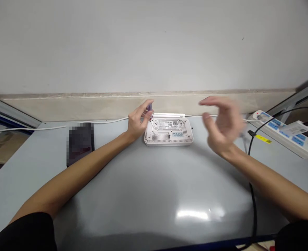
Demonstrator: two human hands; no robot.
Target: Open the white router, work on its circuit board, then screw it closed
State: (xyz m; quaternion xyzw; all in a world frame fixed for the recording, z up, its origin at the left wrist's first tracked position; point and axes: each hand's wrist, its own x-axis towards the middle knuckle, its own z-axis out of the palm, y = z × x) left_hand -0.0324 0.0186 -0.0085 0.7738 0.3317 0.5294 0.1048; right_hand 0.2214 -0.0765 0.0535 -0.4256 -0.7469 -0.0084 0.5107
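Note:
A white router (157, 138) lies upside down on the grey table, its vented underside with labels and corner holes facing up. At its far left corner, my left hand (138, 120) pinches a small screwdriver with a purple handle (150, 107), held upright. The screwdriver's tip is too small to make out. A white antenna (168, 115) runs along the router's far edge. My right hand (223, 123) hovers to the right of the router, blurred by motion. Its thumb and fingers are apart, with nothing between them.
A dark, pixelated flat object (81, 143) lies beyond my left forearm. At the right stands a white power strip (287, 134) with blue sockets and a plugged-in adapter (297, 128). A black cable (252, 195) with a yellow tag passes under my right forearm. A white cable (107, 121) runs along the wall.

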